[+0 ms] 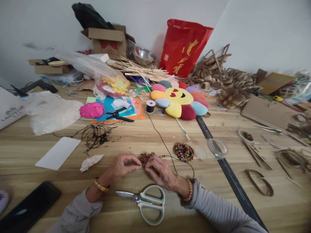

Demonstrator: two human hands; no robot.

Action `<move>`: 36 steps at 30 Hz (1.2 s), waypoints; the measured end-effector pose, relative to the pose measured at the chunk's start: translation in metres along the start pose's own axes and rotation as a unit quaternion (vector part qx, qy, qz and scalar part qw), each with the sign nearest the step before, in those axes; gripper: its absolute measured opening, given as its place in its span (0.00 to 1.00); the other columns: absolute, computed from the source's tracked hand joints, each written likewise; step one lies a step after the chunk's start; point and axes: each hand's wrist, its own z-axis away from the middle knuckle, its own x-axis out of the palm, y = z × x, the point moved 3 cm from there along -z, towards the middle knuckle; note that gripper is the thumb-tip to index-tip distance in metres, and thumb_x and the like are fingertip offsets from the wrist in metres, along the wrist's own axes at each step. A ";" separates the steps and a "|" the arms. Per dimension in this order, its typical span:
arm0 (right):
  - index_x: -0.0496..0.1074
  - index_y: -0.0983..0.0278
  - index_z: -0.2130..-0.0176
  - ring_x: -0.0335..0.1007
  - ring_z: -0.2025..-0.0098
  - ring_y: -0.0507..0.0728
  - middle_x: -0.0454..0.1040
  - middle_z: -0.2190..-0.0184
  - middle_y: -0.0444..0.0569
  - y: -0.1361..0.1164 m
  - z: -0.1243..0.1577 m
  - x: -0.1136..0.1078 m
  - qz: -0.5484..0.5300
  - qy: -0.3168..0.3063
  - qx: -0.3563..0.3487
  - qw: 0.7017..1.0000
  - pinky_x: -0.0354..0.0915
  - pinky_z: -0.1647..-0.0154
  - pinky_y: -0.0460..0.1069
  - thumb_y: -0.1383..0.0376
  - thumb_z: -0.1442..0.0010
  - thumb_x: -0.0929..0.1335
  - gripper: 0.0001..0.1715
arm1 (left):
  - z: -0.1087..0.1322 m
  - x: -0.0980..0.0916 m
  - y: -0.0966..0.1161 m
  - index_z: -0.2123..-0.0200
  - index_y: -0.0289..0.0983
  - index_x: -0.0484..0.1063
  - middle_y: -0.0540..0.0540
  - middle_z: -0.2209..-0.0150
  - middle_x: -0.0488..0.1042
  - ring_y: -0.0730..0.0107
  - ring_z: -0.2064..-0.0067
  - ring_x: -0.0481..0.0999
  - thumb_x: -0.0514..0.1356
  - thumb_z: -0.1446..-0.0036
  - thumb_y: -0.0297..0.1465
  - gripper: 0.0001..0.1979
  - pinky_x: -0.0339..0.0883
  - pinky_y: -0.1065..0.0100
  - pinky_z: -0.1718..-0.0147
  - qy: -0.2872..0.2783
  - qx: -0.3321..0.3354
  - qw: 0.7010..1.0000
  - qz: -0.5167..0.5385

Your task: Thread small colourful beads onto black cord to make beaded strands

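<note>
My left hand is closed in a pinch, with a tiny yellowish bead at its fingertips. Close beside it, my right hand has its thumb and fingers pressed together; what lies between them is too small to make out. Just behind the fingertips lies a strand of multicoloured beads, partly covered by my right hand. Black cord runs from its beaded end, loops to the right, and another stretch leads back to a spool. Scissors with pale handles lie below my hands, blades pointing left.
A coiled bead strand and a clear round container sit to the right. Leftward are black cord scraps, white paper, crumpled tissue and a phone. Pliers and a flower cushion lie farther back.
</note>
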 end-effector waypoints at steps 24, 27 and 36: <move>0.66 0.64 0.63 0.65 0.66 0.53 0.70 0.68 0.50 -0.001 -0.001 0.001 -0.009 -0.005 0.001 1.000 0.62 0.68 0.46 0.70 0.36 0.62 0.04 | -0.001 0.005 0.000 0.73 0.34 0.76 0.46 0.71 0.77 0.68 0.67 0.74 0.62 0.51 0.32 0.07 0.68 0.69 0.66 -0.015 0.019 1.000 0.002; 0.66 0.64 0.63 0.65 0.66 0.53 0.70 0.67 0.50 -0.001 -0.001 0.001 -0.011 -0.008 -0.001 1.000 0.63 0.67 0.46 0.70 0.36 0.63 0.03 | -0.001 0.007 -0.002 0.73 0.34 0.77 0.46 0.72 0.77 0.68 0.68 0.74 0.63 0.51 0.32 0.07 0.67 0.69 0.66 -0.020 0.023 0.999 0.014; 0.65 0.65 0.61 0.65 0.67 0.53 0.70 0.69 0.49 -0.001 -0.001 0.001 -0.019 -0.005 -0.008 1.000 0.63 0.69 0.46 0.68 0.36 0.64 0.02 | 0.000 0.009 -0.004 0.76 0.34 0.74 0.47 0.73 0.76 0.68 0.68 0.73 0.64 0.52 0.32 0.07 0.67 0.69 0.66 -0.014 0.007 0.999 0.037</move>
